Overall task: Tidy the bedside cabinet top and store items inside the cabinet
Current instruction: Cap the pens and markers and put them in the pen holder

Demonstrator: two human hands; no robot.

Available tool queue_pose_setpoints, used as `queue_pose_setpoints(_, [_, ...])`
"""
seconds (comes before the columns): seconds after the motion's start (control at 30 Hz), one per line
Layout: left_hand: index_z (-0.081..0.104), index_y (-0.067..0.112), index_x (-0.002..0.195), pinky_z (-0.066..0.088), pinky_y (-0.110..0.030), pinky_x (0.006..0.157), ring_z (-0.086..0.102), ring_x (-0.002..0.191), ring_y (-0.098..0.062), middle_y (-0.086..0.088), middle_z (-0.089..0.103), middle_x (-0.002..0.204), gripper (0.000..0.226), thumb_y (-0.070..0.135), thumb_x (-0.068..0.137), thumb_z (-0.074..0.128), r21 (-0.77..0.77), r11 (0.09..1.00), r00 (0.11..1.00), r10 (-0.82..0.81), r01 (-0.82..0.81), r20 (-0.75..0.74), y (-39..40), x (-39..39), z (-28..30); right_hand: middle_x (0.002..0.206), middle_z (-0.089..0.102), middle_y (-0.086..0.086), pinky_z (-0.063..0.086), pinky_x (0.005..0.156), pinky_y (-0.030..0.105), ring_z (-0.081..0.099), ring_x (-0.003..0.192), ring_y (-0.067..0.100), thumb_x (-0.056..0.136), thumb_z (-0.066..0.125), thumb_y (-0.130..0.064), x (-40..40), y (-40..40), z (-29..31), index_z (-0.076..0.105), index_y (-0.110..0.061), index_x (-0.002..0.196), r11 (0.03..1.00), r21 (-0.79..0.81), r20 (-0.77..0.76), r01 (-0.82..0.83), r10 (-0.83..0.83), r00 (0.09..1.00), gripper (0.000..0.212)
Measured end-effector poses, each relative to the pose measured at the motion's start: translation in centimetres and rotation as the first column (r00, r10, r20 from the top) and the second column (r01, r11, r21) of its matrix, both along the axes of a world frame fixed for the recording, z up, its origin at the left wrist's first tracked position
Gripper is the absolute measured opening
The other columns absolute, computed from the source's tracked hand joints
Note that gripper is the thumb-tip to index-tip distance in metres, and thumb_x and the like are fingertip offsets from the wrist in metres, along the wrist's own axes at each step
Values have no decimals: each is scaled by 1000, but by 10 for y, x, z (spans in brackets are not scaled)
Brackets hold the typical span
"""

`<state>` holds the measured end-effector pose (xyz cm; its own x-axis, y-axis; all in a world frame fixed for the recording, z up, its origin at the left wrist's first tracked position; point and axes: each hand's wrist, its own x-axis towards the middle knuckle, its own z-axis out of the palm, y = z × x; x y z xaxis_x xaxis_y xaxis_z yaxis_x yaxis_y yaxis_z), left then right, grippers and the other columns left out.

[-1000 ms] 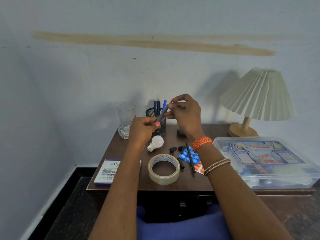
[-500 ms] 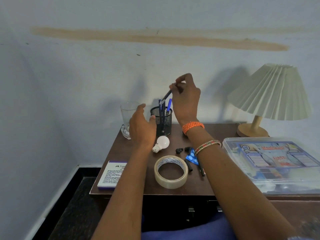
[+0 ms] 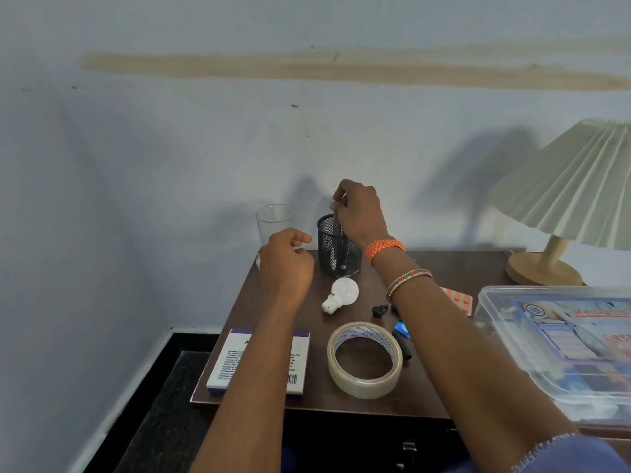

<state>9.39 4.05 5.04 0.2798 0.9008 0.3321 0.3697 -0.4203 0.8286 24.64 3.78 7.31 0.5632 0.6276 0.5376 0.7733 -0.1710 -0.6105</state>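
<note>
Your right hand is raised over the black mesh pen holder, wrist bent so the fingers point down, and it pinches the top of a dark pen whose lower part stands inside the holder among other pens. Your left hand hovers just left of the holder, knuckles up, fingers loosely curled around nothing, thumb stretched toward the holder's rim without touching it. Behind that hand stands a clear drinking glass, partly hidden by your knuckles. The holder sits at the back of the brown cabinet top, close to the wall. Just in front of it lies a white light bulb on its side, base pointing toward you. Nearer the front edge a roll of clear tape lies flat, and left of it a white box with purple edges runs under your left forearm. Your right forearm crosses over small black pieces, a blue blister pack and a dark pen-like stick, hiding parts of them. An orange pill strip shows beyond that arm, beside a clear plastic first-aid box. A pleated lamp stands at the back right.
</note>
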Motion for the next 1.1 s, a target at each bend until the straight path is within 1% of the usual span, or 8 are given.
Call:
queue_pose_setpoints(0.23, [69,13,98,50,-31,86,62,98,-21,-7,68,105,28,-3,85,50,6,999,999,-33,33,-16,6,-3,-3,110,65,18,44,85,30,55,110,30,92,42,-2,-3,8,-7,65,-8,116,995,-85,-31,-56,54,998,33])
queue_pose_setpoints(0.33, [69,11,97,49,-30,87,61,96,-21,-8,68,105,26,-2,86,50,16,999,999,-41,42,-20,4,-5,-3,114,63,18,44,85,27,57,107,32,91,42,-2,-2,6,-8,63,-12,119,995,-88,-57,-36,31,998,37])
queue_pose_setpoints(0.5, [69,11,98,47,-26,84,59,92,-18,-7,67,102,25,-2,86,51,1,999,998,-53,53,-33,0,-5,0,108,65,15,45,77,25,62,94,29,86,47,-6,-2,-7,8,66,-18,112,998,-63,-70,7,-11,997,34])
queue_pose_setpoints(0.67, [67,11,102,40,-19,69,52,82,-11,1,57,90,24,0,89,50,25,993,991,-114,116,-75,-14,-2,12,101,66,7,44,71,27,59,89,22,81,49,-10,-1,-39,47,68,-24,99,996,-17,-6,86,-86,996,31])
queue_pose_setpoints(0.83, [69,11,101,39,-17,73,53,82,-9,-2,64,95,25,1,90,50,56,984,979,-161,169,-123,-25,-7,15,93,69,10,56,79,37,67,82,29,75,52,-17,5,-85,61,69,-23,83,991,-8,-65,130,-130,989,19])
queue_pose_setpoints(0.93, [70,10,99,40,-17,73,54,83,-10,-6,68,99,24,1,90,50,27,979,970,-195,201,-143,-33,-10,12,92,69,13,58,77,41,69,79,32,74,50,-22,13,-110,48,69,-17,89,970,-102,-125,221,-233,965,25])
queue_pose_setpoints(1.0, [71,11,98,37,-12,63,54,82,-10,-4,68,97,25,1,89,49,6,976,961,-214,219,-177,-39,-8,11,94,69,18,58,79,42,69,80,34,74,51,-19,15,-125,34,66,-9,94,938,-242,-149,248,-288,946,27])
queue_pose_setpoints(1.1, [71,11,93,39,-15,66,57,83,-13,-7,70,101,26,-1,88,48,-10,965,943,-257,261,-212,-46,0,9,116,60,20,51,90,38,61,104,36,80,58,-18,10,-144,7,59,-4,111,844,-472,-117,253,-344,932,34])
